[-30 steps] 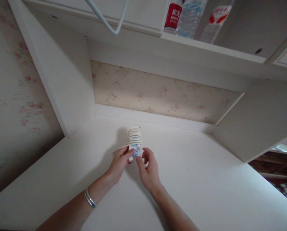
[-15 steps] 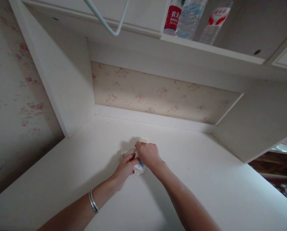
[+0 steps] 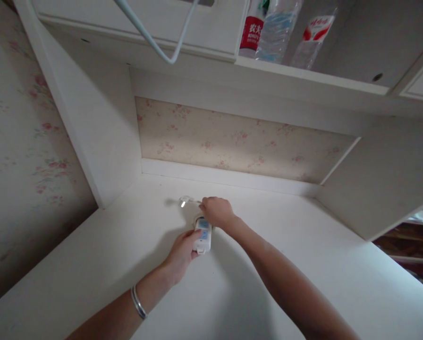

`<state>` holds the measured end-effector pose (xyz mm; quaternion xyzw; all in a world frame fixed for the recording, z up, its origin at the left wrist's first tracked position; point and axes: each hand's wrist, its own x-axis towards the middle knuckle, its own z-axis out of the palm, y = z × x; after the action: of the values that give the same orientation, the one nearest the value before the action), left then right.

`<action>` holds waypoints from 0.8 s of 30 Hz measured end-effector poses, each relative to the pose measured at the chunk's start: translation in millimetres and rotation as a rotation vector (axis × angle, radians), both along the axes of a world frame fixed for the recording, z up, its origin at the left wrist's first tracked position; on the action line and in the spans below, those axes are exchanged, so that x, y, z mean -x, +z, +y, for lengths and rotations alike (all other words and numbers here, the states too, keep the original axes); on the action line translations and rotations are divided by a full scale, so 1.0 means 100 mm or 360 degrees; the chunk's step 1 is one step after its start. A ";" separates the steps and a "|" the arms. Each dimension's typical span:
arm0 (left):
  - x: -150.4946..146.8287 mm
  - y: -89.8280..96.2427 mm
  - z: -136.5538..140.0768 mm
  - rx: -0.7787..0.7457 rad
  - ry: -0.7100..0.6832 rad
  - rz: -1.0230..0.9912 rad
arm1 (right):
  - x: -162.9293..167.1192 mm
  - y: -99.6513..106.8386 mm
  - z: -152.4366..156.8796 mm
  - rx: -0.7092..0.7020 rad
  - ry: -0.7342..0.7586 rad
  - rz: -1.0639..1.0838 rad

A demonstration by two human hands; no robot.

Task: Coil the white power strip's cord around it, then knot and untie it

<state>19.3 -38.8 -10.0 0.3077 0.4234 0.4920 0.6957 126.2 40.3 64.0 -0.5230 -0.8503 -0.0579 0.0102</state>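
Observation:
In the middle of the white surface, my left hand (image 3: 181,249) is closed around a small white handheld device (image 3: 204,244) with blue panels on its face. My left thumb lies on its front. Just above the device's upper end, the fingers of my right hand (image 3: 217,211) pinch a thin pale cable (image 3: 196,202). A shiny, clear-looking end piece (image 3: 183,201) of the cable sticks out to the left of my right hand. Part of the cable curls behind the device's upper end, and my right hand hides some of it.
The white desktop (image 3: 133,226) is bounded by a left side panel (image 3: 87,123) and a right panel (image 3: 384,170). Overhead, plastic bottles (image 3: 278,33) stand in an open shelf. A pale bent rod (image 3: 151,40) hangs near the top. Floral wallpaper (image 3: 229,137) covers the back.
My right hand has moved slightly up, away from the device, with the cable. The cable's end piece is now farther up, and more of the device's face shows. The left hand keeps its hold.

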 end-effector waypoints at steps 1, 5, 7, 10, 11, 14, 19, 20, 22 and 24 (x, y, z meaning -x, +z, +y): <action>0.02 0.00 0.03 0.0039 0.0036 -0.0069 | -0.08 0.00 0.04 -0.0034 -0.0092 0.0109; 0.08 0.03 0.14 0.0156 0.0198 -0.0370 | -0.50 -0.06 0.26 0.0160 -0.0662 0.1350; 0.11 0.07 0.17 0.0138 0.0199 -0.0545 | -0.70 -0.12 0.35 0.0303 -0.0800 0.1726; 0.18 0.14 0.19 0.0091 0.0089 -0.0708 | -0.93 -0.24 0.44 0.0424 -0.0900 0.2012; 0.20 0.16 0.19 0.0087 0.0044 -0.0714 | -0.98 -0.27 0.46 0.0455 -0.0933 0.2134; 0.27 0.19 0.20 0.0105 -0.0082 -0.0617 | -1.10 -0.31 0.52 0.0507 -0.1001 0.2498; 0.34 0.13 0.20 0.0108 -0.0494 -0.0289 | -1.32 -0.13 0.67 0.0457 -0.0977 0.3008; 0.34 0.11 0.20 0.0120 -0.0566 -0.0209 | -1.38 -0.08 0.70 0.0422 -0.0961 0.3091; 0.34 0.07 0.19 0.0154 -0.0630 -0.0073 | -1.54 0.03 0.75 0.0333 -0.0935 0.3236; 0.32 0.06 0.20 0.0193 -0.0581 -0.0016 | -1.73 0.12 0.77 0.0225 -0.0933 0.3352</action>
<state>-12.7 -19.1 -4.2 0.3345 0.3859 0.3329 0.7927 299.1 117.2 76.0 -0.4917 -0.2593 0.4670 0.6877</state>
